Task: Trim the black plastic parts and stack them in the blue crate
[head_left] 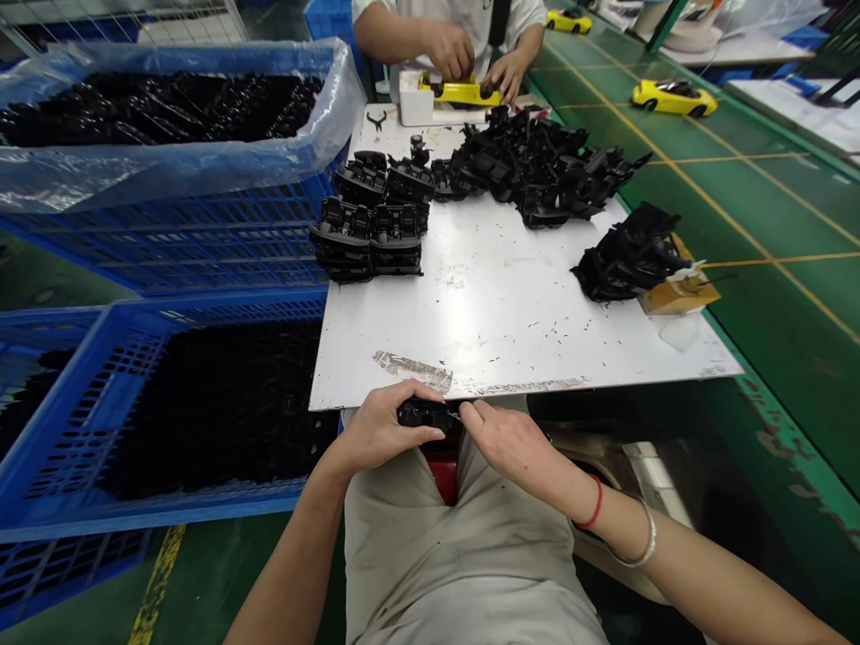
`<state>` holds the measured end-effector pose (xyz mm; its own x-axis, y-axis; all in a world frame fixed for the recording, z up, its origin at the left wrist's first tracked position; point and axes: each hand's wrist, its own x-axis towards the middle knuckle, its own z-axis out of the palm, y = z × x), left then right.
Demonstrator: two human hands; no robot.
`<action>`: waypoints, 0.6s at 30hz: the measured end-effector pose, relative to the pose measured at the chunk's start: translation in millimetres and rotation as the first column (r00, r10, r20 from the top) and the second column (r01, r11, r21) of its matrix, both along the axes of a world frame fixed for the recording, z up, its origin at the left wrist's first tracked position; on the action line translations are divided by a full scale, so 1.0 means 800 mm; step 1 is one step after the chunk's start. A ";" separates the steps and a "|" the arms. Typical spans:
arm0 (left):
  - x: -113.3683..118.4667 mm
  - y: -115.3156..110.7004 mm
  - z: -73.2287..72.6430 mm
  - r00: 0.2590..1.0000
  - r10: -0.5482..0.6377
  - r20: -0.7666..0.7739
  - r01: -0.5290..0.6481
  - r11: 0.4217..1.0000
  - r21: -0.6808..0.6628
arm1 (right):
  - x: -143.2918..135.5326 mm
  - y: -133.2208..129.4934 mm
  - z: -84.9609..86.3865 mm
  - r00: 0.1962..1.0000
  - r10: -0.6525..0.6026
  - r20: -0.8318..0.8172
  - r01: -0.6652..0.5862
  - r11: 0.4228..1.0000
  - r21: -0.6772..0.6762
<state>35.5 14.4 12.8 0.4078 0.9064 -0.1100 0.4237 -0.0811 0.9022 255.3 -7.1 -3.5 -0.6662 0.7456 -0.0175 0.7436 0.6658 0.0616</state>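
Observation:
My left hand (388, 428) grips a black plastic part (425, 413) between thumb and fingers, just below the table's near edge and above my lap. At the right end of that part is my right hand (505, 441), its fingers curled and pinched close together. Whatever those fingers hold, if anything, is too small and hidden to make out. Stacked black plastic car interior parts (373, 235) stand on the white table (497, 296) beyond my left hand. A loose heap of similar black parts (530, 161) lies farther back.
More black parts (624, 255) lean by a tan block (682, 291) at the table's right. Blue crates (202, 515) with black parts stand at left, one plastic-lined (221, 170). Opposite, a person's hands (449, 49) work on a yellow toy car (463, 91). A green conveyor (759, 197) carries yellow cars (674, 98).

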 end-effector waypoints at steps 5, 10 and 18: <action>-0.001 0.000 0.000 1.000 -0.012 -0.012 0.012 1.000 -0.012 | -0.002 -0.005 0.000 0.999 -0.039 -0.007 0.039 0.998 -0.040; -0.002 0.001 -0.003 1.000 -0.019 0.005 0.019 1.000 -0.024 | 0.008 -0.010 -0.003 0.998 -0.016 -0.065 0.015 1.000 -0.010; -0.002 0.002 0.002 1.000 -0.021 -0.006 0.021 0.998 -0.053 | 0.007 -0.008 -0.005 0.998 -0.024 -0.064 0.022 0.999 -0.030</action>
<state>34.0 16.3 14.5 0.4257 0.8906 -0.1600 0.4285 -0.0427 0.9025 260.8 -13.5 -7.4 -0.6491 0.7607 0.0024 0.7606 0.6491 -0.0062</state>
